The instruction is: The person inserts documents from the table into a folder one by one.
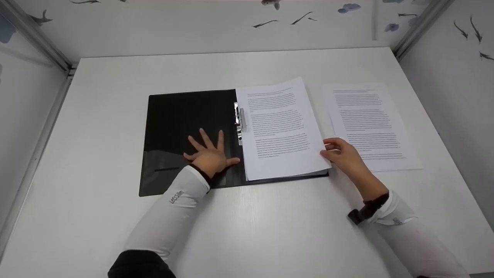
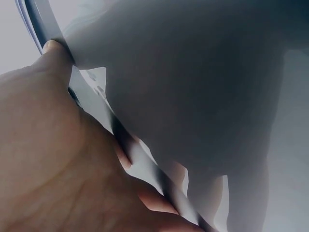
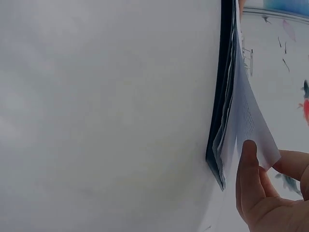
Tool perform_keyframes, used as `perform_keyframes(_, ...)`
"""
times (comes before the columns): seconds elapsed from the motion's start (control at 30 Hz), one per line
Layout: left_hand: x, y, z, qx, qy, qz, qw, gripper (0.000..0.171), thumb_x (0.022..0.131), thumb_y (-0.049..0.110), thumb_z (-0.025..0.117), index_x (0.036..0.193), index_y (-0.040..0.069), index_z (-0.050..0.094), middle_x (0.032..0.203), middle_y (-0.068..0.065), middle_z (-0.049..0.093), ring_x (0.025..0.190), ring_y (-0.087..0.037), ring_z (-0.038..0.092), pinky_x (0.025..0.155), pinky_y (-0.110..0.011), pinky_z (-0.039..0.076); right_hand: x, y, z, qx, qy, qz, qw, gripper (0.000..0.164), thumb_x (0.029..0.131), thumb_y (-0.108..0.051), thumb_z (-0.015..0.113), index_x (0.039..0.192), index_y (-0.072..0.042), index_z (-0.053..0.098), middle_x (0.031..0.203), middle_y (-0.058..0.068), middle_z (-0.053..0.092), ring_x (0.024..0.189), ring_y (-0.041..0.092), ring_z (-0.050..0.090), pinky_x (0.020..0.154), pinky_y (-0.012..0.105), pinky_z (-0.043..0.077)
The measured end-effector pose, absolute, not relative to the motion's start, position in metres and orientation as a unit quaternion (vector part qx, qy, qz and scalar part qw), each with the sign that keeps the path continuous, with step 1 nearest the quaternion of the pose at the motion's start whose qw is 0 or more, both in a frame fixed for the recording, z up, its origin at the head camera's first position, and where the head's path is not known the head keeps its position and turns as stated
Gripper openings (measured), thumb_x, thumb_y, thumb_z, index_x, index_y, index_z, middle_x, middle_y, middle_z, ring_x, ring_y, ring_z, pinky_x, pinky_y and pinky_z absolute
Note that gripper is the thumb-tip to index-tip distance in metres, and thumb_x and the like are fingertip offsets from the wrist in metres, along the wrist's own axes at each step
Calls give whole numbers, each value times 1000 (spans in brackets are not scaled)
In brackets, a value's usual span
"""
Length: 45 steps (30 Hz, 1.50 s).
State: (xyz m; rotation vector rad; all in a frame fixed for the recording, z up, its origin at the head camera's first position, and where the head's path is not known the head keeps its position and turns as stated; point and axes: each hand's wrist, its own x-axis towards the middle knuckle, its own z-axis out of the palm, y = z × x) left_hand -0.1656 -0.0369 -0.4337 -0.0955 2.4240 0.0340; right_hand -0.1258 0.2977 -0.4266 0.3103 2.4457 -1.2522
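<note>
A black clip folder [image 1: 181, 116] lies opened flat on the table, its metal clip [image 1: 237, 122] near the spine. Printed sheets [image 1: 278, 127] cover the folder's right side beside the clip. With fingers spread, my left hand [image 1: 210, 158] rests on the folder's left cover, its thumb pointing toward the spine. At the lower right corner of the sheets, my right hand [image 1: 343, 154] pinches the paper between thumb and fingers. In the right wrist view, the pinched sheet [image 3: 256, 130] is lifted away from the pages beneath it. The left wrist view is mostly shadow and palm.
Another printed sheet [image 1: 370, 127] lies on the white table [image 1: 247, 224] to the right, partly behind my right hand. White panels [image 1: 173, 27] with fish drawings stand at the back and both sides.
</note>
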Motion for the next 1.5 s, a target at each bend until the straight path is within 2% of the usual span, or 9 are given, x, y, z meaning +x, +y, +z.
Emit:
perform_keyframes(0.17,-165,-37,-433,-37,936,14,351,105,81,80,41,153,30,-18,153,-26,-30,138,-58,-16,103,-72,26,-126,299,-427,106,879,-424,189,53,96,-24,60,141,-1,45,131,22,52,123,34,51,83,24,42)
perform_keyframes(0.43,-165,-37,-434,-47,935,25,352,106,80,80,44,153,33,-18,153,-24,-32,139,-56,-18,105,-72,23,-126,298,-430,94,879,-434,174,50,96,-17,60,139,2,46,128,23,52,122,35,53,77,13,43)
perform_keyframes(0.67,-164,-37,-435,-44,934,26,353,105,81,80,43,153,32,-18,152,-25,-33,138,-58,-19,104,-73,24,-128,295,-430,95,883,-421,187,53,96,-19,60,142,0,43,132,24,51,127,37,50,87,28,44)
perform_keyframes(0.87,-163,-36,-433,-44,935,21,351,105,81,79,42,153,31,-18,153,-25,-32,138,-58,-18,103,-72,24,-129,295,-430,98,879,-426,192,54,95,-19,60,143,0,42,134,24,51,127,36,50,89,29,46)
perform_keyframes(1.13,-163,-34,-433,-44,936,17,350,105,81,80,41,153,31,-17,153,-26,-31,138,-58,-18,104,-72,24,-128,298,-431,96,880,-417,207,62,95,-24,61,148,-3,36,137,23,48,130,37,46,95,38,43)
perform_keyframes(1.3,-163,-35,-434,-42,936,19,350,105,81,79,42,153,31,-18,153,-26,-32,138,-58,-18,103,-72,25,-127,302,-430,87,885,-410,204,61,96,-24,61,149,-6,37,138,22,50,127,35,50,89,30,44)
perform_keyframes(1.5,-164,-34,-434,-45,935,23,351,106,81,79,43,153,32,-19,153,-25,-33,138,-57,-19,103,-73,24,-127,313,-426,71,893,-405,181,57,96,-27,61,144,-3,43,133,21,55,115,28,59,78,17,42)
